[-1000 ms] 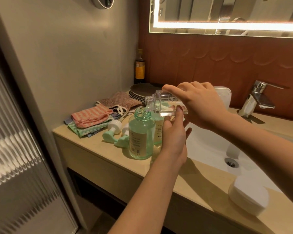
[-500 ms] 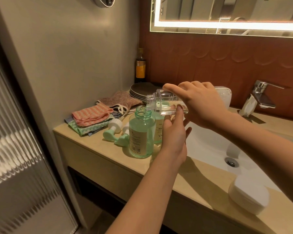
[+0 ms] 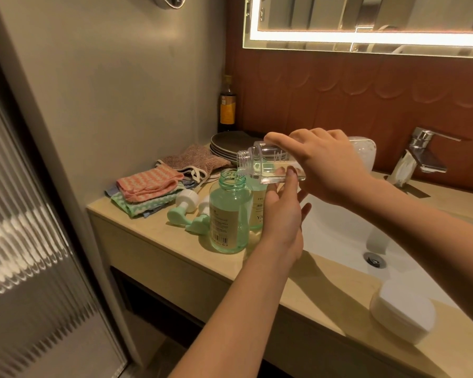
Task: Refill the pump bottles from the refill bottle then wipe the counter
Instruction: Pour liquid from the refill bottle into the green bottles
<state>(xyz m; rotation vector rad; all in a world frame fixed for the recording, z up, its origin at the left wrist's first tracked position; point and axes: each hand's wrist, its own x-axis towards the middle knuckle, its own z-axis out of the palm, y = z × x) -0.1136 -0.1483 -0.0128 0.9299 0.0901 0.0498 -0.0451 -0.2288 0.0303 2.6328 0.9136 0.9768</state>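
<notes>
We find the refill bottle (image 3: pixel 268 166) held off the bench (image 3: pixel 153 227) in the right hand (image 3: pixel 328 165). Its fingers (image 3: pixel 306 137) are curled over the top of the bottle's body, with the thumb hidden beneath. The bottle lies nearly horizontal, long axis running right to left. Its open neck points left and sits just above, and slightly to the right of, the open mouth of the front pump bottle (image 3: pixel 230 216).

That bottle stands upright on the bench, filled with green liquid to about the shoulder. Whether a stream is passing between the two necks we cannot tell.

The left hand (image 3: pixel 283 216) stands edge-up just right of the rear pump bottle (image 3: pixel 257 205), fingers straight and holding nothing. One fingertip (image 3: pixel 291 173) touches the underside of the refill bottle. We cannot tell whether the palm presses the rear bottle.

Both pump heads (image 3: pixel 185 204) lie unscrewed on the bench to the left, beside the folded cloths (image 3: pixel 148 184).

In our judgement the pour turns on the offset between the two necks. The right hand controls it alone, and any further tilt must bring the lip squarely over the mouth below. The front bottle is unsupported, and a knock from the neck could spill it. The left hand is the nearer one to steady it.
</notes>
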